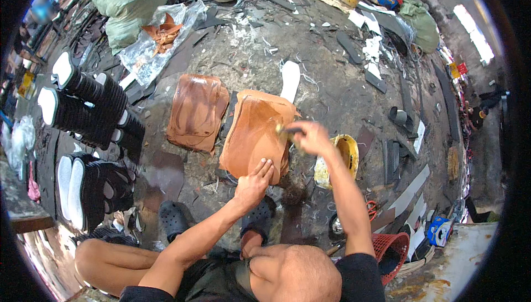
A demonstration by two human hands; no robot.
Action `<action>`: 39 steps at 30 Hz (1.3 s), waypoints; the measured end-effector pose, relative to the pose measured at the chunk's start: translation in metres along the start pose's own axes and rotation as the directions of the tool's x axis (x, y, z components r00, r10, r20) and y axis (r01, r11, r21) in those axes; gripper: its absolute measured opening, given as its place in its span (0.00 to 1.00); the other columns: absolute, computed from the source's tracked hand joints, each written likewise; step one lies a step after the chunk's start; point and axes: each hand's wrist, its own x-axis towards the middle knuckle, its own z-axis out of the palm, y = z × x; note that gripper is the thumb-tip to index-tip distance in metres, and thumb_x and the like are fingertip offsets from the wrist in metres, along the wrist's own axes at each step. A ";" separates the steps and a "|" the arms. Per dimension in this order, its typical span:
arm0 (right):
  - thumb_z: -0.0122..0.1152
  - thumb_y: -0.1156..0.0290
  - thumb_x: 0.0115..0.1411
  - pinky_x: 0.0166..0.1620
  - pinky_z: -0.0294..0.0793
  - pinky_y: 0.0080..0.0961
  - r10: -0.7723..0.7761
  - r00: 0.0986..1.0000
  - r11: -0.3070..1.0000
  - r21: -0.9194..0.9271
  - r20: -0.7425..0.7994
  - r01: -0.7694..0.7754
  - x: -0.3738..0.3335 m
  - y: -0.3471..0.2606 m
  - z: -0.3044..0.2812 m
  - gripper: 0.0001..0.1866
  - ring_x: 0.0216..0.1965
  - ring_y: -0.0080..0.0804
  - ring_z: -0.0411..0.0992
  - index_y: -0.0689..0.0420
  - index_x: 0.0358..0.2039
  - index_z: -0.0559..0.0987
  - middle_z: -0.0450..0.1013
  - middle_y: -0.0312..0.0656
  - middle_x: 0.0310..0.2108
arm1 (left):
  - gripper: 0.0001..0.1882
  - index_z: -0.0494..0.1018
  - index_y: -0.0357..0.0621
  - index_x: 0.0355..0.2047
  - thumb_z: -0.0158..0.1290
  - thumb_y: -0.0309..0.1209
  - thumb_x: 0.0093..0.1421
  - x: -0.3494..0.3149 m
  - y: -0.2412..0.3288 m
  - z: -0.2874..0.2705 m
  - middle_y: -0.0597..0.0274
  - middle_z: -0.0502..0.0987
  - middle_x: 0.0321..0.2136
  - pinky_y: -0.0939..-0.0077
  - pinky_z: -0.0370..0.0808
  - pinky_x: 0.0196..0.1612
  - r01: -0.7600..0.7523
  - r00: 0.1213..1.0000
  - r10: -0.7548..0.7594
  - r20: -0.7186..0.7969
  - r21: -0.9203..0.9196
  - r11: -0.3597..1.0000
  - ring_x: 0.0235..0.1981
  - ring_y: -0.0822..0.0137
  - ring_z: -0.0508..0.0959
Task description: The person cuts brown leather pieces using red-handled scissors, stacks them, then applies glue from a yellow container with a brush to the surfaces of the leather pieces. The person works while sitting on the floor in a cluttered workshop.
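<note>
A stack of tan leather pieces point(255, 130) lies on the ground in front of me, its top sheet partly darkened with a wet-looking smear. My left hand point(254, 183) rests on the stack's near edge, fingers stretched flat against the leather. Over the right side of the stack, my right hand point(313, 137) grips a brush point(286, 131) with a dark handle; its yellowish head is blurred and meets or hovers just over the top sheet. A yellow-rimmed tub point(354, 155), smeared with glue-like residue, stands right of my right hand. A second leather stack point(194, 111), streaked dark brown, lies to the left.
Stacked black sandals or soles point(91, 108) stand at the left. A clear plastic bag with leather scraps point(164, 33) and a pale green sack point(130, 3) sit at the far left. A red basket point(391, 252) is near my right arm. Scraps litter the floor.
</note>
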 end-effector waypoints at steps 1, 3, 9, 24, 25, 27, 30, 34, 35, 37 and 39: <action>0.61 0.68 0.55 0.47 0.78 0.42 0.015 0.995 0.999 -0.050 0.100 -0.010 -0.014 -0.013 0.003 0.22 0.44 0.47 0.79 0.34 0.51 0.82 0.81 0.43 0.42 | 0.32 0.67 0.40 0.60 0.54 0.24 0.52 -0.002 0.000 0.000 0.56 0.67 0.65 0.64 0.82 0.46 0.008 1.000 -0.008 -0.001 -0.005 1.000 0.65 0.59 0.68; 0.61 0.66 0.57 0.50 0.76 0.46 -0.002 0.972 0.998 -0.062 0.236 0.018 -0.023 -0.037 -0.005 0.23 0.47 0.51 0.78 0.40 0.54 0.79 0.81 0.47 0.43 | 0.32 0.67 0.39 0.60 0.54 0.23 0.52 -0.006 -0.004 -0.004 0.55 0.68 0.65 0.64 0.83 0.45 0.006 1.000 -0.006 -0.002 0.006 1.000 0.65 0.58 0.69; 0.56 0.70 0.60 0.48 0.77 0.45 -0.062 0.940 0.980 -0.198 -0.336 -0.007 0.029 -0.068 -0.011 0.17 0.46 0.48 0.78 0.49 0.50 0.79 0.79 0.45 0.44 | 0.37 0.65 0.38 0.63 0.58 0.24 0.50 0.020 -0.012 -0.024 0.55 0.64 0.66 0.65 0.83 0.43 0.019 0.998 -0.018 0.062 -0.010 1.000 0.68 0.58 0.63; 0.56 0.73 0.58 0.38 0.78 0.47 -0.282 0.959 0.945 -0.172 0.010 0.280 0.023 -0.085 0.031 0.19 0.37 0.45 0.81 0.39 0.48 0.81 0.81 0.41 0.35 | 0.18 0.77 0.36 0.51 0.56 0.23 0.59 -0.014 -0.051 -0.019 0.50 0.79 0.47 0.66 0.73 0.52 0.321 0.484 -0.734 -0.476 -0.684 0.655 0.47 0.58 0.78; 0.57 0.73 0.58 0.38 0.78 0.45 -0.275 0.962 0.949 -0.165 -0.008 0.270 0.012 -0.090 0.038 0.18 0.36 0.45 0.80 0.39 0.48 0.81 0.81 0.41 0.35 | 0.20 0.76 0.33 0.53 0.53 0.22 0.59 -0.015 -0.069 -0.021 0.52 0.79 0.43 0.67 0.74 0.50 0.413 0.408 -0.798 -0.444 -0.690 0.595 0.42 0.59 0.77; 0.58 0.73 0.58 0.37 0.79 0.41 -0.342 0.938 0.929 -0.171 -0.052 0.328 -0.009 -0.103 0.055 0.18 0.35 0.45 0.80 0.41 0.47 0.81 0.81 0.41 0.34 | 0.24 0.74 0.30 0.56 0.50 0.20 0.58 -0.019 -0.106 -0.023 0.52 0.80 0.48 0.72 0.73 0.53 0.376 0.464 -0.885 0.045 -0.914 0.151 0.46 0.63 0.79; 0.57 0.72 0.57 0.38 0.79 0.34 -0.494 0.864 0.832 -0.339 -0.092 0.439 -0.046 -0.105 0.078 0.16 0.39 0.36 0.80 0.41 0.45 0.82 0.81 0.36 0.39 | 0.24 0.75 0.30 0.55 0.50 0.21 0.57 -0.015 -0.103 -0.033 0.52 0.80 0.49 0.74 0.72 0.54 0.365 0.590 -0.795 0.139 -0.925 0.108 0.48 0.65 0.79; 0.57 0.66 0.57 0.43 0.77 0.33 -0.630 0.776 0.683 -0.493 -0.024 0.539 -0.087 -0.102 0.100 0.14 0.44 0.28 0.77 0.39 0.44 0.81 0.77 0.31 0.43 | 0.23 0.76 0.31 0.55 0.50 0.21 0.57 -0.012 -0.101 -0.049 0.54 0.80 0.49 0.75 0.72 0.53 0.405 0.600 -0.770 0.217 -0.912 0.058 0.48 0.66 0.78; 0.57 0.65 0.57 0.43 0.77 0.33 -0.627 0.779 0.665 -0.511 0.014 0.544 -0.098 -0.099 0.105 0.14 0.44 0.28 0.77 0.40 0.44 0.81 0.77 0.31 0.43 | 0.23 0.75 0.31 0.56 0.51 0.21 0.58 -0.008 -0.096 -0.054 0.56 0.80 0.49 0.76 0.72 0.50 0.417 0.575 -0.784 0.233 -0.908 0.036 0.47 0.69 0.78; 0.59 0.71 0.55 0.43 0.79 0.34 -0.576 0.816 0.755 -0.353 0.045 0.553 -0.108 -0.100 0.112 0.17 0.43 0.32 0.79 0.44 0.46 0.81 0.79 0.33 0.45 | 0.25 0.73 0.31 0.58 0.53 0.21 0.58 -0.007 -0.094 -0.051 0.56 0.81 0.46 0.76 0.73 0.52 0.328 0.562 -0.806 0.188 -0.945 0.009 0.45 0.68 0.79; 0.59 0.75 0.54 0.43 0.80 0.34 -0.436 0.862 0.896 -0.036 -0.259 0.443 -0.096 -0.119 0.083 0.19 0.44 0.36 0.80 0.45 0.47 0.81 0.80 0.36 0.47 | 0.29 0.69 0.30 0.61 0.57 0.21 0.58 -0.014 -0.096 -0.047 0.58 0.82 0.41 0.76 0.74 0.50 0.331 0.564 -0.805 0.184 -0.944 0.016 0.43 0.69 0.80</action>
